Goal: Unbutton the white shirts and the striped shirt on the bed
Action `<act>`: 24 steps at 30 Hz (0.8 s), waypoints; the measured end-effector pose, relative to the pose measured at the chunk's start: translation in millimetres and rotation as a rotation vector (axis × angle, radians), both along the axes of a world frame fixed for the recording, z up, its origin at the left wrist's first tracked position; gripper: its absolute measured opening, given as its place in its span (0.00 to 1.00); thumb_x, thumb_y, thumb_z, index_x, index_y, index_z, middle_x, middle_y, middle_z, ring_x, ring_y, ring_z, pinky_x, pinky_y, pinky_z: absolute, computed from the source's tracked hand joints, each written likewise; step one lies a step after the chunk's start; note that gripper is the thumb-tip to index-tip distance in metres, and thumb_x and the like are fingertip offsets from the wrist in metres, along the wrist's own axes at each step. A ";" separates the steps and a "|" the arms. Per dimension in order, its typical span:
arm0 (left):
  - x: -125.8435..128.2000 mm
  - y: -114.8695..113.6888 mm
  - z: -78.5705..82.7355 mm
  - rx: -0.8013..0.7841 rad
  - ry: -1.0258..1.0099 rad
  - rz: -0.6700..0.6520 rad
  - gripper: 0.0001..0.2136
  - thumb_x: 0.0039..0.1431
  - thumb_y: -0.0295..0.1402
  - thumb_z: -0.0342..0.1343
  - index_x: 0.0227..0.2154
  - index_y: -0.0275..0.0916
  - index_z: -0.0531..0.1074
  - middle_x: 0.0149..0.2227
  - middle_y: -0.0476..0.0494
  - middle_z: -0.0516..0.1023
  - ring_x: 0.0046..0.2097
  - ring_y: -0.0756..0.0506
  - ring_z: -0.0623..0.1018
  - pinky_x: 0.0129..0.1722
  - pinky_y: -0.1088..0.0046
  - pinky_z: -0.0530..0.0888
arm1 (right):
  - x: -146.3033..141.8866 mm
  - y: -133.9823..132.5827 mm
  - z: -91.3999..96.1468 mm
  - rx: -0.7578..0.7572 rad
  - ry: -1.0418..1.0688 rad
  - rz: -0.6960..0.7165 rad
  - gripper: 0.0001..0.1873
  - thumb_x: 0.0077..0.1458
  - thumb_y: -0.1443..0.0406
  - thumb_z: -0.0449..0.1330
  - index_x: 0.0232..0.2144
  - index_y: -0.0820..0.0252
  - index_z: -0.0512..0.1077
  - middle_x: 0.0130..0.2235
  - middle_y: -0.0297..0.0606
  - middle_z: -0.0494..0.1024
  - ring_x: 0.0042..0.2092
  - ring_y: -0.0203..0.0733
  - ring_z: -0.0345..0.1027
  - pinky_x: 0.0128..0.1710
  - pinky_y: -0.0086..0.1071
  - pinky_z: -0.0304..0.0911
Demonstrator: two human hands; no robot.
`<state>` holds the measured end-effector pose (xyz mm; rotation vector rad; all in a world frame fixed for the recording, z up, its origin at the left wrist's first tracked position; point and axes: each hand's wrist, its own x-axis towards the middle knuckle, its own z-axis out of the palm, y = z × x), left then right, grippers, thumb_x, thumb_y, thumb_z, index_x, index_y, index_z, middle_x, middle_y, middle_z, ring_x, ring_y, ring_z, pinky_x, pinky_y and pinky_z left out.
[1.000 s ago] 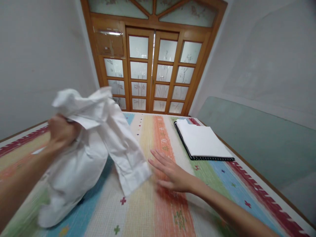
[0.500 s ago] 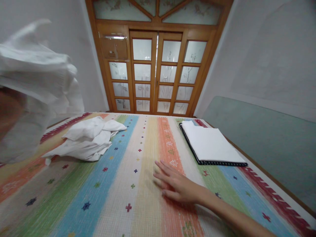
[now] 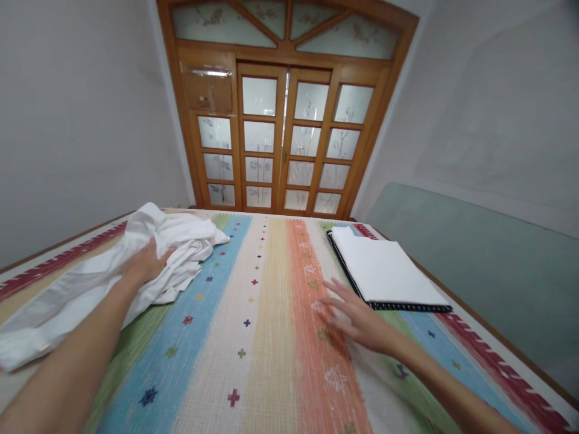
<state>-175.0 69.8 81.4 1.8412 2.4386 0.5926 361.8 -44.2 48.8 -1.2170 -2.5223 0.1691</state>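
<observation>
On the left, my left hand (image 3: 145,263) rests on a crumpled heap of white cloth (image 3: 185,232), its fingers slightly blurred and apart. A long part of white cloth (image 3: 54,313) trails from there toward the lower left, partly behind my forearm. My right hand (image 3: 350,313) is open over the orange stripe of the bed cover, fingers spread and holding nothing. Just beyond it, to the right, lies a neat folded stack with white cloth (image 3: 393,268) on top and a dark, white-dotted cloth (image 3: 407,307) showing at its edge.
A striped, multicoloured cover (image 3: 226,337) spreads under everything. A pale green headboard-like panel (image 3: 474,241) stands along the right side. Wooden doors with glass panes (image 3: 284,138) are at the far end, between grey-white walls.
The white cloth that my left hand held up at the far left has come down onto the heap. My right hand has shifted right, closer to the folded stack.
</observation>
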 end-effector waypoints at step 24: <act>67.7 -62.9 -26.1 0.298 -0.008 -0.669 0.19 0.59 0.49 0.47 0.38 0.42 0.76 0.53 0.36 0.74 0.55 0.36 0.72 0.57 0.53 0.66 | 73.2 92.1 41.9 -0.037 -0.222 -1.118 0.22 0.61 0.62 0.47 0.44 0.69 0.76 0.44 0.59 0.78 0.46 0.55 0.74 0.40 0.37 0.64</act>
